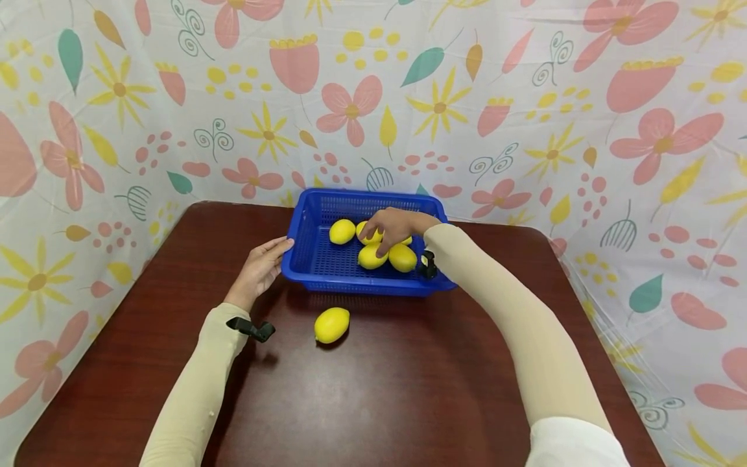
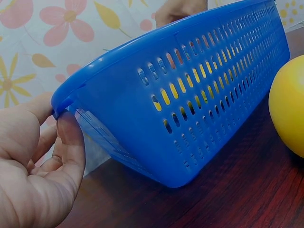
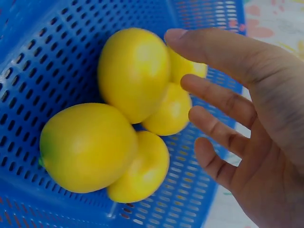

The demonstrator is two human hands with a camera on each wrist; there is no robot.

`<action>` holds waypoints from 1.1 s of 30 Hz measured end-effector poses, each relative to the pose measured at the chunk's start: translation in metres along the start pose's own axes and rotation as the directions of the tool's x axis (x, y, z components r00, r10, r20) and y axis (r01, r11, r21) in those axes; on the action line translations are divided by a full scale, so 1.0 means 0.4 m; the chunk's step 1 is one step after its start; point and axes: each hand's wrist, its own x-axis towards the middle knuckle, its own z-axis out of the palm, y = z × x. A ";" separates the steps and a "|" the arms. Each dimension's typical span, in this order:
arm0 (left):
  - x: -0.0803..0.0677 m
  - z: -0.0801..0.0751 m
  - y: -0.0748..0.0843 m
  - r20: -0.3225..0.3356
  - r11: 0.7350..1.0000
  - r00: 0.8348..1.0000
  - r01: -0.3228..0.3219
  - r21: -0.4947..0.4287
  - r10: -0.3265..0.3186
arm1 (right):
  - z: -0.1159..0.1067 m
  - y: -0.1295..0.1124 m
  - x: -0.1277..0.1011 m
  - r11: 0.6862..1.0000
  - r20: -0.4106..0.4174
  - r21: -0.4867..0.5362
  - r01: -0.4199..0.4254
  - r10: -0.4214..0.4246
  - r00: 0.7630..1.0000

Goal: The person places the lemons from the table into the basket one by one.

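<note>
A blue plastic basket (image 1: 350, 284) with slotted walls holds several yellow lemons (image 1: 403, 258). My left hand (image 1: 262, 267) pinches its left rim between thumb and fingers, which the left wrist view shows close up at the rim corner (image 2: 64, 97). Over the lemons inside hovers my right hand (image 1: 398, 224), its fingers spread and loosely bent. In the right wrist view nothing sits in that hand (image 3: 266, 118); its thumb tip overlaps the edge of one lemon (image 3: 135, 73). Another lemon (image 1: 332, 325) lies on the table in front of the basket.
The dark brown wooden table (image 1: 362, 402) carries the basket near its back edge. Behind and at both sides hangs a white curtain (image 1: 513, 78) with a floral print. A black wrist strap (image 1: 251, 328) is on the left sleeve.
</note>
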 end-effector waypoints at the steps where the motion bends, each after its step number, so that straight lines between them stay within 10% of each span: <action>1: -0.001 0.000 0.001 0.000 1.000 1.000 0.000 0.003 0.000 | -0.003 -0.001 -0.009 1.000 -0.016 0.013 -0.001 0.001 1.000; 8: -0.005 -0.003 0.006 0.000 1.000 1.000 0.004 0.005 -0.004 | 0.002 -0.031 -0.087 0.996 -0.215 0.092 0.016 0.004 0.977; 16: -0.004 0.001 0.002 -0.006 1.000 1.000 0.007 -0.025 -0.007 | 0.081 -0.094 -0.166 0.986 -0.459 0.154 0.060 0.018 0.888; 33: -0.005 0.010 0.001 -0.016 1.000 1.000 0.021 -0.021 -0.021 | 0.256 -0.217 -0.250 0.942 -0.548 0.166 0.291 -0.157 0.822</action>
